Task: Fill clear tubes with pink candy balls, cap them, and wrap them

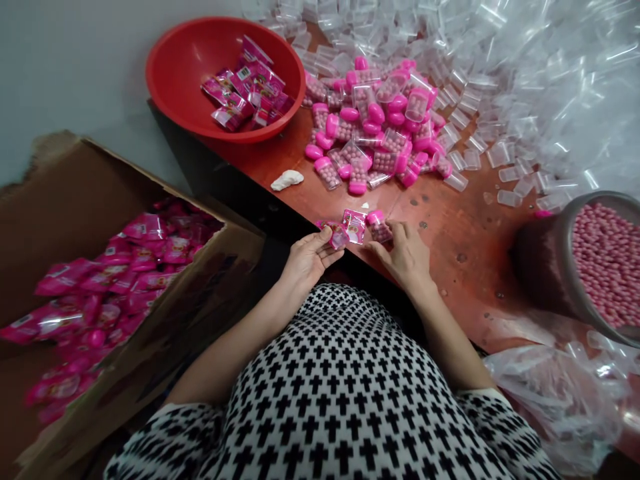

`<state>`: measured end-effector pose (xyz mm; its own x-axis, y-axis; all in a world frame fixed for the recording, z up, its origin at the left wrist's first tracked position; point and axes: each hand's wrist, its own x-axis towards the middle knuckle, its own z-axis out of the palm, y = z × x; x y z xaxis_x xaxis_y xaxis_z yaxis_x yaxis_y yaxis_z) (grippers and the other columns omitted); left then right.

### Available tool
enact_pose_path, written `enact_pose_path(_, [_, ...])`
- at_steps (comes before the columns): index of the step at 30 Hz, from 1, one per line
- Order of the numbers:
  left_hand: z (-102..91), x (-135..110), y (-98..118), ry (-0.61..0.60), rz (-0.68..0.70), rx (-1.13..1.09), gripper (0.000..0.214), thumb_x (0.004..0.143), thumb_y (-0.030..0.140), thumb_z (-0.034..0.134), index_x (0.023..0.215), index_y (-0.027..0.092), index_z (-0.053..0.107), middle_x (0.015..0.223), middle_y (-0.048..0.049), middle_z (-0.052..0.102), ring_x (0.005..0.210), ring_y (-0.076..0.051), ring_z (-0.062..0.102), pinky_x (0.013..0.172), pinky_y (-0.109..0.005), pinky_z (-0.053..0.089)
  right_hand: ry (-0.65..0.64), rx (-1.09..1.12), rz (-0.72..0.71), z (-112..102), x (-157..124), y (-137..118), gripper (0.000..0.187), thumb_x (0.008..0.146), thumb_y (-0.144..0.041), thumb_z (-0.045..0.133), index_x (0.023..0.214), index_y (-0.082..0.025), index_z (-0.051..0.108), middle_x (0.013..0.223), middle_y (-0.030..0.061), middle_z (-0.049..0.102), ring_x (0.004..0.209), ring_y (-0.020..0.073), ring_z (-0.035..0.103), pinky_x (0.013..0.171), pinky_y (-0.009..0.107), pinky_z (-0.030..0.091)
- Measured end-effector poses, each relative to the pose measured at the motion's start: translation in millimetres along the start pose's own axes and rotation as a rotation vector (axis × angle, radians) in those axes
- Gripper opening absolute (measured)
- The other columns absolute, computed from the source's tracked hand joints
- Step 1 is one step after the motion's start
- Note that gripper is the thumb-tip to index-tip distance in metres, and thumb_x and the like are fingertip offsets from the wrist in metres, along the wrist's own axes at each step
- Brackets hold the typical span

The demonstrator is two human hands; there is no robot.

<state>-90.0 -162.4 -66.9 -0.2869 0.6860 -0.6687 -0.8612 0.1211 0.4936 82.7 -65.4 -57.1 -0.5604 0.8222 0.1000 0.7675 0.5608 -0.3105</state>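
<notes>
At the front edge of the table, my left hand pinches a shiny pink printed packet between thumb and fingers. My right hand has thumb and fingertips around a small clear jar with a pink cap, which holds pink beads and lies on the tabletop. Between the two hands is a flat square pink printed sachet. Just beyond them lies a heap of similar pink-capped jars filled with pink balls.
A red bowl with several pink packets stands at the back left. Left of me, an open cardboard box holds filled pink packets. Empty clear tubes cover the back right, near a bucket of pink balls. A crumpled white scrap lies near the edge.
</notes>
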Motion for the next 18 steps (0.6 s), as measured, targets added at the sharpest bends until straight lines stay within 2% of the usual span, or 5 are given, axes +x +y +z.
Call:
enact_pose_path(3, [2.9, 1.2, 1.3, 0.023, -0.017, -0.004, 0.015, 0.08, 0.025, 0.076, 0.081, 0.012, 0.068, 0.073, -0.0051, 0.072, 0.065, -0.015, 0.069, 0.068, -0.029, 0.058, -0.002, 0.007, 0.063, 0.9, 6.7, 2.4, 0.045, 0.088, -0.046, 0.06, 0.121, -0.015, 0.061, 0.117, 0.0178, 0.065, 0.103, 0.0325, 0.062, 0.078, 0.043, 0.052])
enact_pose_path(6, [7.5, 3.9, 0.5, 0.038, -0.023, -0.072, 0.012, 0.082, 0.024, 0.075, 0.083, 0.013, 0.069, 0.075, -0.0049, 0.073, 0.066, -0.015, 0.069, 0.07, -0.029, 0.058, -0.061, 0.117, 0.138, 3.0, 11.0, 8.3, 0.035, 0.085, -0.042, 0.062, 0.106, -0.015, 0.066, 0.101, 0.0151, 0.07, 0.091, 0.0295, 0.065, 0.076, 0.042, 0.05])
enact_pose_path(9, [12.8, 5.1, -0.6, 0.055, -0.023, -0.181, 0.01, 0.084, 0.022, 0.072, 0.079, 0.014, 0.068, 0.074, -0.004, 0.072, 0.066, -0.014, 0.069, 0.073, -0.028, 0.058, -0.081, 0.487, 0.256, 2.3, 5.9, 6.4, 0.032, 0.082, -0.048, 0.065, 0.089, -0.017, 0.063, 0.079, 0.0061, 0.069, 0.067, 0.02, 0.064, 0.064, 0.034, 0.051])
enact_pose_path(12, [16.2, 4.8, -1.1, 0.074, -0.01, -0.261, 0.011, 0.085, 0.018, 0.071, 0.076, 0.013, 0.066, 0.072, -0.0039, 0.071, 0.067, -0.014, 0.069, 0.077, -0.029, 0.058, -0.098, 0.91, 0.373, -3.5, -9.8, -8.6, 0.038, 0.08, -0.053, 0.066, 0.092, -0.019, 0.056, 0.069, -0.0009, 0.066, 0.048, 0.0118, 0.056, 0.044, 0.024, 0.044])
enact_pose_path(18, [16.6, 7.3, -8.0, 0.004, 0.036, -0.302, 0.006, 0.086, 0.019, 0.069, 0.085, 0.013, 0.068, 0.08, -0.0048, 0.073, 0.072, -0.014, 0.07, 0.08, -0.029, 0.057, -0.187, 1.137, 0.391, -3.4, -31.2, -45.2, 0.039, 0.076, -0.05, 0.072, 0.093, -0.019, 0.054, 0.06, -0.0046, 0.065, 0.04, 0.0076, 0.054, 0.036, 0.017, 0.041])
